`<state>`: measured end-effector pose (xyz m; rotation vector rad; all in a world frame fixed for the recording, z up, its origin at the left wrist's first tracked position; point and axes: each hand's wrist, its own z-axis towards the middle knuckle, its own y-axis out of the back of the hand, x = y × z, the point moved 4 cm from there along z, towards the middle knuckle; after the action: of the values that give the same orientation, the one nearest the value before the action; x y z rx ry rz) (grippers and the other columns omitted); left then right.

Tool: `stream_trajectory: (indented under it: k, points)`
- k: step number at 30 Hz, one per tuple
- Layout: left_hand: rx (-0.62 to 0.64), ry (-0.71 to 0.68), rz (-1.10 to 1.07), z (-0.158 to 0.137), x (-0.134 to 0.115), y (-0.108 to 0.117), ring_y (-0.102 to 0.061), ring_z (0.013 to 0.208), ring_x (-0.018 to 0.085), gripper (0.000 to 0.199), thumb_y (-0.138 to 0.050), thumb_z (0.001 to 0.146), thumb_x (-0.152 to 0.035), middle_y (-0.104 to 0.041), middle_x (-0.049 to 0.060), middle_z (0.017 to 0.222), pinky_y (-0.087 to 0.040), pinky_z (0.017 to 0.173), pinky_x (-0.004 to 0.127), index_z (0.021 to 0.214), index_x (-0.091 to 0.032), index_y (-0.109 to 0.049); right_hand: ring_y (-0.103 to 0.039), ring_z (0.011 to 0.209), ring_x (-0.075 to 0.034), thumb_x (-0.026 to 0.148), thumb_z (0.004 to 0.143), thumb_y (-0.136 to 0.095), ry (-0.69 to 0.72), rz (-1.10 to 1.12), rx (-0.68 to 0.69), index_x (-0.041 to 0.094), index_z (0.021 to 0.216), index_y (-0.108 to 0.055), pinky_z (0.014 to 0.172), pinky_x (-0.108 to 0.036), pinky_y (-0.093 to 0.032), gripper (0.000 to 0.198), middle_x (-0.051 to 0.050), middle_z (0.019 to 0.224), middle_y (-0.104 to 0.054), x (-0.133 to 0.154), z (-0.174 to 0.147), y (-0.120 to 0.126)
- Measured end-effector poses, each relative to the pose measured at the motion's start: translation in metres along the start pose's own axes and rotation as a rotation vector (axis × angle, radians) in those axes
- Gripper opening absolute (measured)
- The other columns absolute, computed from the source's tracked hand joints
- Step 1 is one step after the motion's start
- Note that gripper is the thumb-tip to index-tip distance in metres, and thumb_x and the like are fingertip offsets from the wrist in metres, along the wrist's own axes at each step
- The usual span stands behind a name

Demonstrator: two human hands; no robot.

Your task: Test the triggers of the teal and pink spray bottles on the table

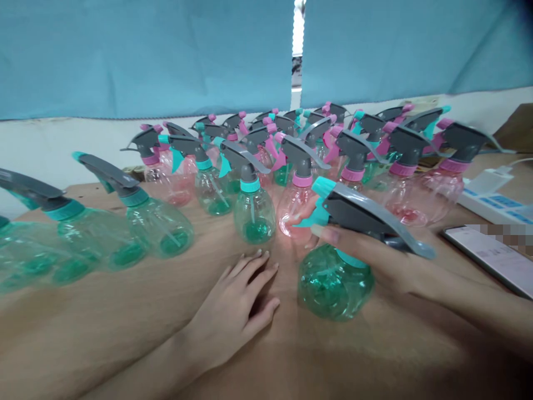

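Observation:
My right hand (353,244) grips a green spray bottle (335,286) around its neck, just under the grey and turquoise trigger head. The bottle leans, its rounded base toward me; whether it touches the table I cannot tell. Palm down on the wooden table (166,344), my left hand (239,297) rests with fingers apart and nothing in it. Just beyond its fingertips stands another green spray bottle (255,214) with a turquoise collar. A pink spray bottle (291,205) is partly hidden behind my right fingers.
Several pink and green spray bottles crowd the back, among them a pink one (441,183) at right. More green bottles (160,228) line the left. A phone (491,255) and a white power strip (495,200) lie at right. A blue curtain (145,55) hangs behind.

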<state>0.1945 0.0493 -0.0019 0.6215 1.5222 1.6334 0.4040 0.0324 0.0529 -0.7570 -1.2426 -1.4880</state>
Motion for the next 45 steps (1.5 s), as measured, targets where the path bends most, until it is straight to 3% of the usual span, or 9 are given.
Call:
stream_trajectory:
  k: [12,17,22,25,30,35,38,41,45]
  points:
    - [-0.014,0.004,-0.016,0.001,0.001,0.002,-0.045,0.126,0.028,0.042,-0.049,0.094,-0.034,-0.051,0.011,0.137,-0.038,0.103,0.046,0.134,-0.019,-0.047,-0.052,0.060,-0.016,0.052,0.088,-0.049,0.102,-0.091,0.031,0.027,0.077,-0.059,0.053,-0.030,-0.042,0.029,0.001,0.068,-0.055,0.018,0.007,-0.003]
    - [-0.037,-0.001,-0.013,0.001,0.003,0.000,-0.046,0.126,0.029,0.041,-0.049,0.094,-0.034,-0.050,0.011,0.137,-0.039,0.102,0.046,0.133,-0.020,-0.048,-0.051,0.063,-0.014,0.048,0.087,-0.053,0.093,-0.058,0.028,0.029,0.099,-0.061,0.056,-0.027,-0.042,0.024,0.002,0.072,-0.053,0.018,0.008,-0.004]
    - [-0.034,-0.010,-0.002,0.002,0.004,-0.001,-0.045,0.126,0.028,0.041,-0.048,0.095,-0.034,-0.050,0.011,0.138,-0.039,0.102,0.046,0.133,-0.019,-0.047,-0.052,0.066,-0.013,0.042,0.086,-0.056,0.077,-0.005,-0.008,0.026,0.103,-0.062,0.064,-0.029,-0.044,0.024,0.003,0.074,-0.054,0.018,0.011,-0.006]
    - [-0.030,0.006,0.005,0.002,0.004,-0.001,-0.045,0.126,0.028,0.041,-0.048,0.096,-0.035,-0.049,0.011,0.139,-0.038,0.103,0.046,0.134,-0.020,-0.047,-0.052,0.067,-0.014,0.043,0.084,-0.057,0.070,0.000,-0.009,0.026,0.094,-0.063,0.063,-0.029,-0.043,0.020,0.003,0.072,-0.055,0.019,0.013,-0.007]
    - [-0.057,0.009,0.006,0.002,0.004,-0.001,-0.047,0.124,0.027,0.040,-0.047,0.096,-0.035,-0.051,0.010,0.137,-0.036,0.103,0.045,0.133,-0.020,-0.047,-0.037,0.055,-0.010,0.050,0.076,-0.065,0.125,0.004,-0.076,0.024,0.078,-0.059,0.051,-0.025,-0.031,0.027,0.006,0.061,-0.043,0.022,0.011,-0.005]
    - [-0.062,-0.001,0.016,0.002,0.003,-0.001,-0.047,0.124,0.027,0.040,-0.047,0.096,-0.036,-0.051,0.010,0.136,-0.038,0.102,0.044,0.132,-0.020,-0.048,-0.039,0.056,-0.010,0.052,0.076,-0.064,0.122,-0.094,-0.109,0.022,0.064,-0.051,0.050,-0.025,-0.031,0.035,0.005,0.058,-0.044,0.016,0.005,-0.001]
    - [-0.056,0.003,0.015,0.002,0.003,-0.001,-0.046,0.124,0.027,0.039,-0.046,0.097,-0.035,-0.050,0.011,0.136,-0.038,0.102,0.044,0.132,-0.018,-0.048,-0.045,0.059,-0.012,0.044,0.077,-0.064,0.146,-0.227,-0.110,0.025,0.086,-0.062,0.052,-0.026,-0.037,0.022,0.004,0.066,-0.052,0.014,-0.002,0.003]
    - [-0.044,0.007,0.017,0.000,0.002,-0.002,-0.045,0.124,0.028,0.039,-0.046,0.097,-0.034,-0.051,0.012,0.136,-0.038,0.102,0.045,0.132,-0.016,-0.049,-0.057,0.077,-0.018,0.041,0.074,-0.068,0.148,-0.300,-0.101,0.026,0.114,-0.057,0.067,-0.031,-0.049,0.044,-0.001,0.092,-0.062,0.020,-0.013,0.008]
    - [-0.047,0.016,0.017,-0.007,0.002,-0.001,-0.046,0.125,0.028,0.037,-0.048,0.097,-0.034,-0.051,0.012,0.136,-0.037,0.103,0.045,0.130,-0.015,-0.051,-0.063,0.089,-0.024,0.045,0.069,-0.073,0.069,-0.436,-0.110,0.023,0.106,-0.058,0.076,-0.039,-0.052,0.045,-0.005,0.103,-0.066,0.033,-0.028,0.009]
